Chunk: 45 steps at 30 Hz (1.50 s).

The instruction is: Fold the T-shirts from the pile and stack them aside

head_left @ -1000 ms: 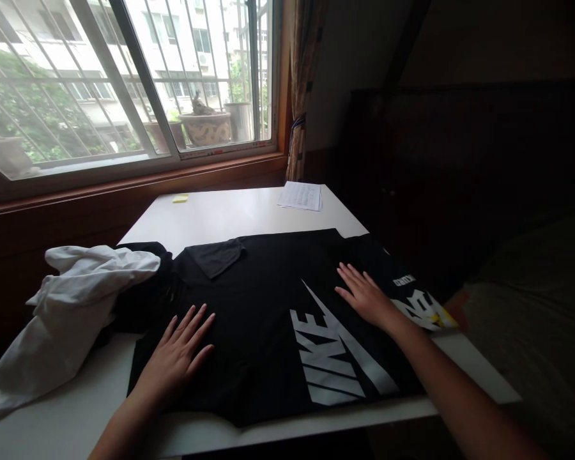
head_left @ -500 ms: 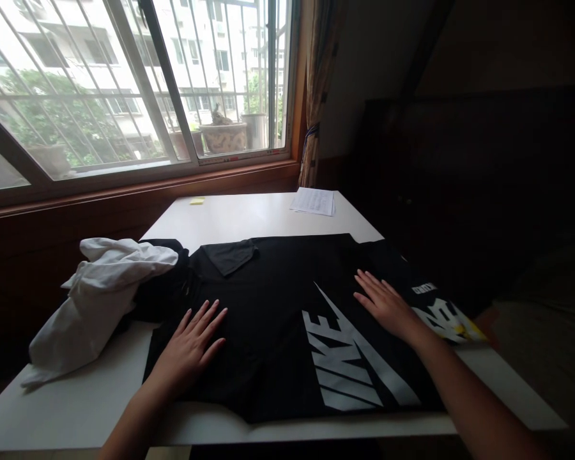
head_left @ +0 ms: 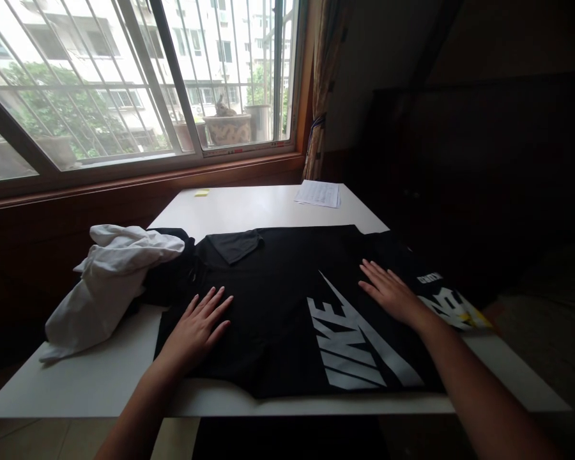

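A black T-shirt (head_left: 278,306) with a large grey NIKE print lies spread sideways over the white table, one sleeve showing at its far left. My left hand (head_left: 202,327) rests flat on its left part, fingers spread. On the right, my right hand (head_left: 388,291) lies flat on the black cloth beyond the print, fingers stretched out. Neither hand holds anything. Past my right hand is another dark garment (head_left: 453,303) with a white and yellow print, partly hidden by my forearm; where it meets the T-shirt I cannot tell.
A crumpled white garment (head_left: 117,281) lies over dark cloth at the table's left. Papers (head_left: 317,193) and a yellow note (head_left: 202,193) are at the far end of the white table (head_left: 91,383). Behind stands a barred window (head_left: 186,83) with a tied curtain (head_left: 317,121).
The view has shifted slightly, so everything appears a little higher and farther right. Both hands stay flat at the same places on the T-shirt.
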{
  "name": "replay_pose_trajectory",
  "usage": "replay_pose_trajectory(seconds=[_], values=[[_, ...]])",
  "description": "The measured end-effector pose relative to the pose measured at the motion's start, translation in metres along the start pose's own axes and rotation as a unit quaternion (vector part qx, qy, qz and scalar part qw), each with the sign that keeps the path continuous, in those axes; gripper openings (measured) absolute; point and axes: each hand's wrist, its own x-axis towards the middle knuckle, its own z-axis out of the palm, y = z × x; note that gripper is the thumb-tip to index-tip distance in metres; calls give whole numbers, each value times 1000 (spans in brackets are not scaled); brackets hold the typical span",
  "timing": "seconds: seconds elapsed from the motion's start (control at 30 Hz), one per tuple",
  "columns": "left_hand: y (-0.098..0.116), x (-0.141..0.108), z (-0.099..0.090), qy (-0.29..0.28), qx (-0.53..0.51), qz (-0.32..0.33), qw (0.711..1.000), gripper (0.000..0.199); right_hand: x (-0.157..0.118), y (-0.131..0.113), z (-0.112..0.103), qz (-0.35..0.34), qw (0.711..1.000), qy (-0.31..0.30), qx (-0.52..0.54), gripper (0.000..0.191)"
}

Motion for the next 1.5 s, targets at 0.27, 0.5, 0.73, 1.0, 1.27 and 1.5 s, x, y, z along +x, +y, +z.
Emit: replay_pose_trajectory(seconds=[0.27, 0.5, 0.73, 1.0, 1.27, 1.5], values=[[3, -1, -5, 4, -19, -12, 1000, 60, 0, 0, 0, -10, 999, 26, 17, 65], [3, -4, -7, 31, -42, -15, 999, 57, 3, 6, 4, -21, 993, 114, 32, 53], [-1, -4, 1, 2, -37, -17, 999, 53, 0, 27, 5, 109, 967, 229, -4, 44], [0, -3, -1, 0, -29, -16, 999, 53, -9, 41, -7, 231, 955, 177, 59, 58], [-3, -4, 0, -2, -31, -14, 999, 54, -13, 48, -14, 254, 947, 122, 155, 56], [12, -2, -4, -12, -15, -4, 1000, 56, -15, 65, -28, 253, 944, 93, 189, 61]])
